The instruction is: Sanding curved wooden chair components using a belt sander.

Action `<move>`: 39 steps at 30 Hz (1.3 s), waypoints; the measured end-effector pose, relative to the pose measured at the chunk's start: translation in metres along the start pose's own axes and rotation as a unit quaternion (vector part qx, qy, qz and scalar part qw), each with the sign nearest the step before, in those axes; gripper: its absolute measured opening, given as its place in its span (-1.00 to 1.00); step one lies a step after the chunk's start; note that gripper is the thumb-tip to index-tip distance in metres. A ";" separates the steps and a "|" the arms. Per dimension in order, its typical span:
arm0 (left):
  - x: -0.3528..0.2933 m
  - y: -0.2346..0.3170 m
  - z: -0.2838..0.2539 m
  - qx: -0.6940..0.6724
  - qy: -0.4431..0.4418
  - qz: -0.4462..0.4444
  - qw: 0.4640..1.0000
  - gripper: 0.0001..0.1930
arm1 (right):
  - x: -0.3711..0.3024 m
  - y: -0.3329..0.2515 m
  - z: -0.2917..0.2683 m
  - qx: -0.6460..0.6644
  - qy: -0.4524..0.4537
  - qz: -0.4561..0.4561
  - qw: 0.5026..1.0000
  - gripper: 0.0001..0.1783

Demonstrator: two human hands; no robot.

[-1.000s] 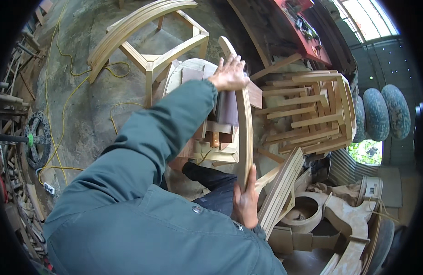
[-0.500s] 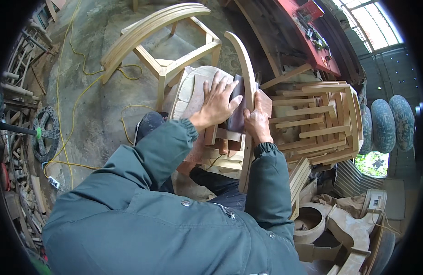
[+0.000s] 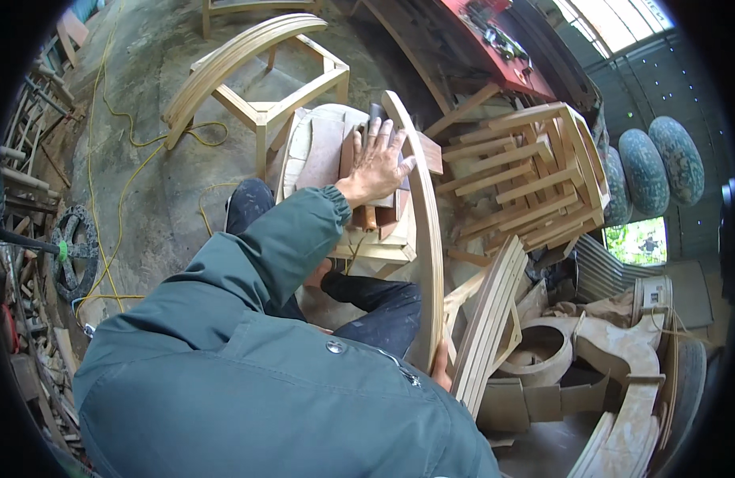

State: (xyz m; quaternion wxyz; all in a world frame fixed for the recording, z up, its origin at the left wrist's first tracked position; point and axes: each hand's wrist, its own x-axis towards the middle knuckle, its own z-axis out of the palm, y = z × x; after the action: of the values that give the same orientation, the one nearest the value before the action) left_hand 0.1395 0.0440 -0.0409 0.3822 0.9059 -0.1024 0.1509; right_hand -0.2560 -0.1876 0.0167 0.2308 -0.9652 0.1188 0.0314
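Observation:
A long curved piece of pale wood [image 3: 423, 215] runs from the work stand toward my body. My left hand [image 3: 377, 163] lies over the dark grey bar and brown wooden blocks on the stand, fingers spread, with fingertips and thumb at the curved piece's far part. At its near end, my right hand [image 3: 442, 368] grips the wood; only some fingers show, the rest being hidden behind the wood and my jacket. The grey bar [image 3: 376, 111] is mostly covered by my left hand. Beneath sits the stand's worn, pale top [image 3: 308, 147].
An unfinished wooden frame with a curved rail [image 3: 248, 60] stands ahead on the left. Stacked wooden frames [image 3: 535, 171] are on the right, above more curved rails [image 3: 491, 319]. A yellow cord [image 3: 128, 183] trails over the floor. A red table [image 3: 503, 48] with tools stands far right.
The curved piece has slid back toward me along the stand. My right hand has moved from beside the grey bar down to its near end. My left hand stays over the bar.

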 end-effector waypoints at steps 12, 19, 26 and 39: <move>-0.030 0.029 0.046 0.033 -0.143 0.005 0.989 -0.06 | -0.103 0.124 0.039 0.412 -0.050 0.247 0.876 0.02; -0.009 0.021 0.051 0.194 -0.146 0.007 0.970 -0.04 | -0.080 0.131 0.063 0.378 -0.085 0.186 0.903 0.03; 0.025 0.000 0.049 0.188 -0.154 0.002 0.970 -0.03 | -0.047 0.164 0.115 0.411 -0.091 0.238 0.875 0.03; 0.174 -0.075 0.050 0.245 -0.169 -0.071 0.952 0.05 | 0.117 0.022 0.041 0.182 -0.038 0.018 0.982 -0.12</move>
State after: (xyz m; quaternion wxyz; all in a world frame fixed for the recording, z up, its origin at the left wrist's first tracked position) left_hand 0.3345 0.0474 -0.0623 0.1353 0.9889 -0.0608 -0.0117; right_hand -0.1480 -0.2133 -0.0435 0.4067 -0.9027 0.1315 0.0497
